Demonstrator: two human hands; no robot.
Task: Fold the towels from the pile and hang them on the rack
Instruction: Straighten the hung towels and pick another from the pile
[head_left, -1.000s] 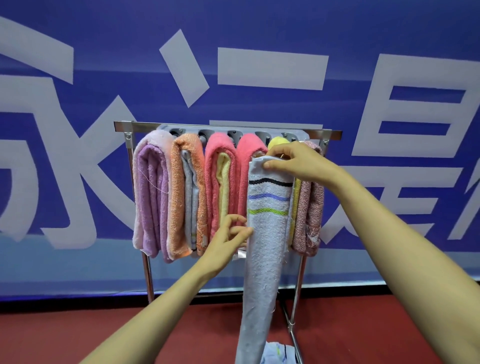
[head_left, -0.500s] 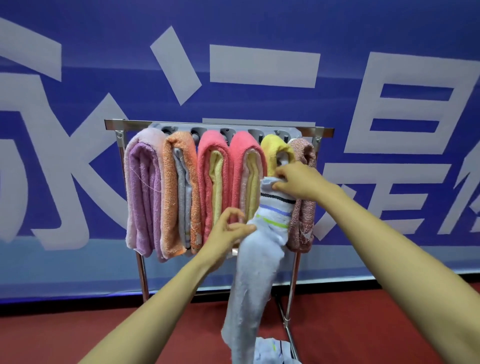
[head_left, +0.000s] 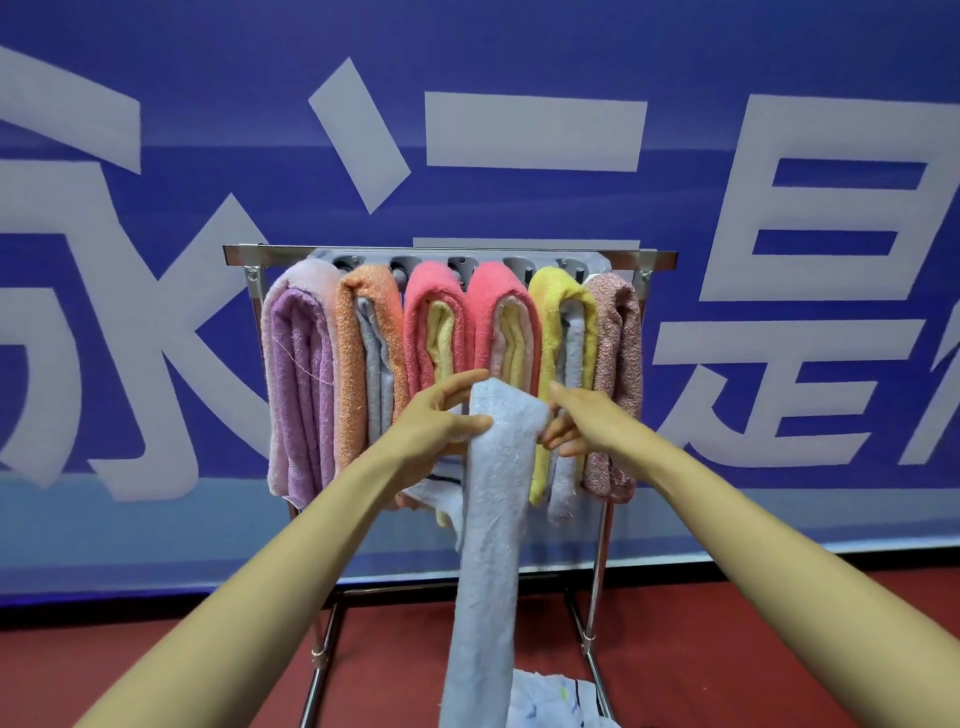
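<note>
Six folded towels already hang side by side on the rack (head_left: 452, 256), from the lilac towel (head_left: 298, 374) at the left end to the speckled pink towel (head_left: 618, 353) at the right end, so most of the bar is taken. One more, the light blue towel (head_left: 493, 493), is in work. It is held in front of the rack near the middle, bent over at its top, and its long end hangs down toward the floor (head_left: 156, 675). The left hand (head_left: 441, 421) grips the top fold, thumb on the near side and fingers behind. The right hand (head_left: 582, 415) seems to pinch the right edge with curled fingers. I judge this towel is not yet hung. The pile (head_left: 550, 696) lies low at the near edge and looks small, so little is left. The floor is dark red, and behind the rack stands a blue banner (head_left: 519, 52) with large white characters.
</note>
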